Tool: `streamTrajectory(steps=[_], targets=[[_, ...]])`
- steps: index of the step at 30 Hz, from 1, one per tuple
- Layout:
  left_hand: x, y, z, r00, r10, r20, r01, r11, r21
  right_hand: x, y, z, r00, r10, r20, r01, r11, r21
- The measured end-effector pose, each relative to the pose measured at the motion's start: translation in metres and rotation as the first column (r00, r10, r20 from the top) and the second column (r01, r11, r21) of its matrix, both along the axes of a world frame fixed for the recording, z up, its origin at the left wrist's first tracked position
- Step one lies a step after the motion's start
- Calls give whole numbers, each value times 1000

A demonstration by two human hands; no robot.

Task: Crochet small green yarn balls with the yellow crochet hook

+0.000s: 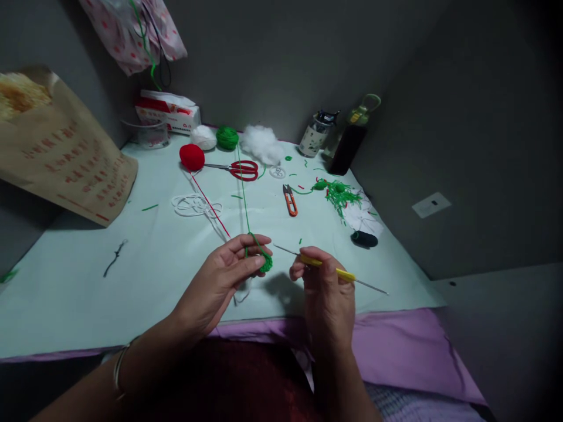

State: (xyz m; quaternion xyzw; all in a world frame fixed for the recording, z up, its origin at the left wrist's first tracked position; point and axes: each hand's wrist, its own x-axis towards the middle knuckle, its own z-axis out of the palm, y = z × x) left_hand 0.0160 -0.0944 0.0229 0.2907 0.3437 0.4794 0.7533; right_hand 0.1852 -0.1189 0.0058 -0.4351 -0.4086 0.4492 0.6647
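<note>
My left hand (224, 272) pinches a small green crochet piece (265, 263) between thumb and fingers. From it a green strand runs over my index finger and back to the green yarn ball (227, 138) at the rear of the table. My right hand (328, 287) is closed around the yellow grip of a crochet hook (349, 275). The hook's thin metal tip points left, just apart from the green piece. Its other metal end sticks out to the right.
Red-handled scissors (244, 170), orange thread snips (290, 200), a red yarn ball (192, 157), white yarn ball (203, 138) and white stuffing (263, 145) lie beyond my hands. Green scraps (341, 196) lie right. A paper bag (70, 152) stands left; a dark bottle (348, 146) stands back right.
</note>
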Motion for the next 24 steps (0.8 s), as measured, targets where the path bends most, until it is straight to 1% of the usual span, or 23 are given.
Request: streamTrajectory(steps=[3, 7, 15, 24], targets=[[0, 1, 0, 1000, 2, 8, -2, 1000, 6, 1, -5, 1, 997, 22, 69, -24, 999, 25], [0, 1, 0, 1000, 8, -4, -8, 1000, 4, 1, -10, 3, 988, 12, 156, -21, 998, 57], [2, 0, 0, 996, 32, -81, -32, 999, 10, -4, -10, 7, 974, -24, 226, 0, 994, 106], [1, -2, -1, 992, 39, -118, -38, 999, 4, -4, -12, 8, 958, -47, 283, 9, 991, 135]])
